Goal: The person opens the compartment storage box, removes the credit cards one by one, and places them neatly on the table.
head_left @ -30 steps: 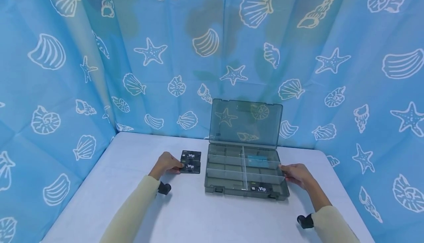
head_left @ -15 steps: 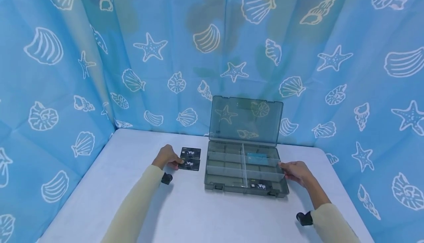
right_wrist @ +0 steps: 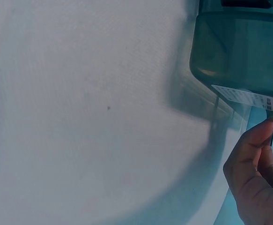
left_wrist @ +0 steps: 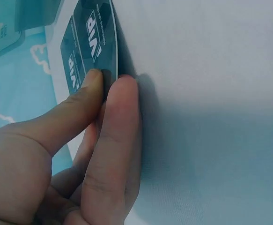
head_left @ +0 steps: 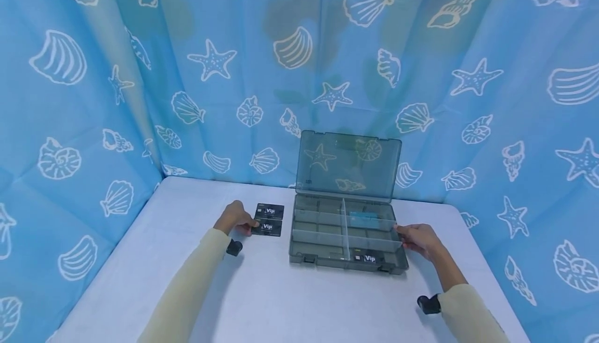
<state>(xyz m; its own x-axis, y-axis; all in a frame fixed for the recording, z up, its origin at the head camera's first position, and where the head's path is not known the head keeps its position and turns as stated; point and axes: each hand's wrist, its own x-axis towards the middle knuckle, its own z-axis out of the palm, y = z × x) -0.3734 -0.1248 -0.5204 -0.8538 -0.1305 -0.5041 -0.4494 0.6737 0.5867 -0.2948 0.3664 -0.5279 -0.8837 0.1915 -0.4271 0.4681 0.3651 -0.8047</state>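
Note:
My left hand pinches the near black "Vip" card at its left edge. In the left wrist view, the thumb lies on the card's printed face and a finger is at its edge, with a shadow under that edge. A second "Vip" card lies just behind it. To the right stands a grey see-through compartment box, its lid raised. My right hand grips the box's right wall; in the right wrist view, the fingertips are beside a white label on the box.
Thin clear dividers part the box into several compartments. Another black "Vip" card lies in the front right one, and teal cards lie at the back right. A blue shell-print curtain hangs behind the white table.
The whole scene has shifted slightly upward in the head view. Both hands keep their holds, and the cards and box stay about where they were relative to each other.

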